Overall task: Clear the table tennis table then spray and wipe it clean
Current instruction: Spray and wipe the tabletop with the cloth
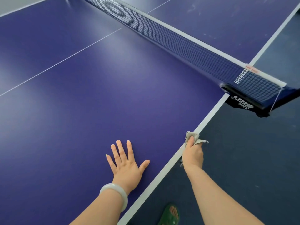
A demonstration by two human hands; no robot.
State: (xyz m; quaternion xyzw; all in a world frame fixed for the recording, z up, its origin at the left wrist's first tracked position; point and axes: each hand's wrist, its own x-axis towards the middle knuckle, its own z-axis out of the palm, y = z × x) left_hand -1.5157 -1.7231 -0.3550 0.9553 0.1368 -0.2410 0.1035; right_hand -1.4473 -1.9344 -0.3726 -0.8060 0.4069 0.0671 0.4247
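Toes in a green sandal (170, 215) show at the bottom edge, standing on the dark blue floor (251, 151) just beside the table. Above them, the left hand (125, 163) lies flat on the blue table tennis table (81, 111), palm down, fingers straight and spread, thumb pointing toward the white sideline; a pale, translucent bangle (116, 194) circles that wrist. To its right, the right hand (193, 154) sits at the table's side edge, its fingers curled round a small grey cloth (192, 137), thumb pressed on top of the bunched fabric, which lies against the white edge stripe (164, 171). A loose corner of the cloth sticks out past the fingers over the floor side. Farther out, the playing surface shows soft sheen and a thin white centre line (65, 60) running diagonally. Beyond that, the dark blue net (170, 36) with its white top band crosses the table, clamped at the near side by a black post bracket (243, 101) bearing white lettering. Behind the net, the far half of the table carries faint pale smudges (193, 8).
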